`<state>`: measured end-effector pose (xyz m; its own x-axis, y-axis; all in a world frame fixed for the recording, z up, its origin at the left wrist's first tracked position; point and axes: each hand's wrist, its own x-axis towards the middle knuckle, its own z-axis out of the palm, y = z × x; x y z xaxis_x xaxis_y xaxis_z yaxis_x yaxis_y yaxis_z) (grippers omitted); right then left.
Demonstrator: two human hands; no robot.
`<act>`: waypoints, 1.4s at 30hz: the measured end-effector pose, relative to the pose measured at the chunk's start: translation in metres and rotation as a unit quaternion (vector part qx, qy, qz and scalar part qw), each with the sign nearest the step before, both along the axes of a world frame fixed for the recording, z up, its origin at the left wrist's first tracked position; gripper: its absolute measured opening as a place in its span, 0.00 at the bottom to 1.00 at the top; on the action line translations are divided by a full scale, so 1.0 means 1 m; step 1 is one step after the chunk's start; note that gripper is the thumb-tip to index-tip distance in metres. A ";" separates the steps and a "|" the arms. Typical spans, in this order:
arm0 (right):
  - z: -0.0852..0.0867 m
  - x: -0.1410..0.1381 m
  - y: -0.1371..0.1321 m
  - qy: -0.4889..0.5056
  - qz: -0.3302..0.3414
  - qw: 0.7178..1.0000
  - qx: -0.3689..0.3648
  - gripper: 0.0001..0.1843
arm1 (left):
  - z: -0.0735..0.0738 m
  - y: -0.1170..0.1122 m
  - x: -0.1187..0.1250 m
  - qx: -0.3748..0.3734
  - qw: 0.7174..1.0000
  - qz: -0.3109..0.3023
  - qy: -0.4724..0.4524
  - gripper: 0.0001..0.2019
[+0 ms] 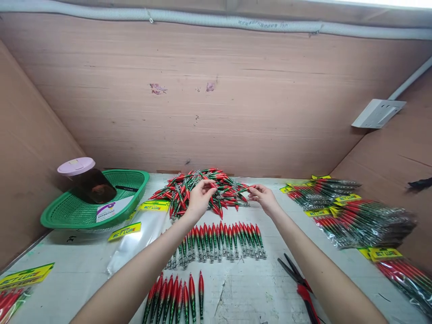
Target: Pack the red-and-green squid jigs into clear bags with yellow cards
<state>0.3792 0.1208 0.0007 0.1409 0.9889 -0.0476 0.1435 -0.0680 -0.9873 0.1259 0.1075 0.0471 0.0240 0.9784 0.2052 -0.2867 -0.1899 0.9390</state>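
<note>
Red-and-green squid jig lures point(182, 189) lie in a loose heap at the back of the table. Over the middle of this heap is my left hand point(201, 196), its thumb and fingers pinched together; what they hold is hard to tell against the lures behind. My right hand point(263, 198), at the heap's right edge, pinches the red end of one squid jig point(245, 189), which points left. Nearer me, a row of squid jigs point(219, 238) lies side by side with red tips away from me. A shorter second row point(173, 297) is at the front edge.
At left, a green basket point(50, 219) holds a dark jar with a pink lid point(77, 166). Clear bags point(138, 238) with yellow header cards lie beside it. Packed lures point(367, 220) are stacked at right. Red-handled pliers point(305, 294) rest by my right forearm.
</note>
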 end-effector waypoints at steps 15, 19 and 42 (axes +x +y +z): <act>-0.003 -0.023 -0.005 -0.011 0.007 0.997 0.075 0.17 | 0.013 -0.031 -0.011 -0.125 0.984 -0.049 -0.119 0.18; -0.003 -0.031 -0.001 -0.054 -0.006 0.991 0.125 0.17 | 0.001 -0.046 -0.022 -0.169 0.975 -0.033 -0.141 0.15; 0.023 -0.068 -0.057 -0.222 -0.043 0.882 0.414 0.10 | -0.002 -0.084 -0.038 -0.238 0.958 -0.024 -0.157 0.11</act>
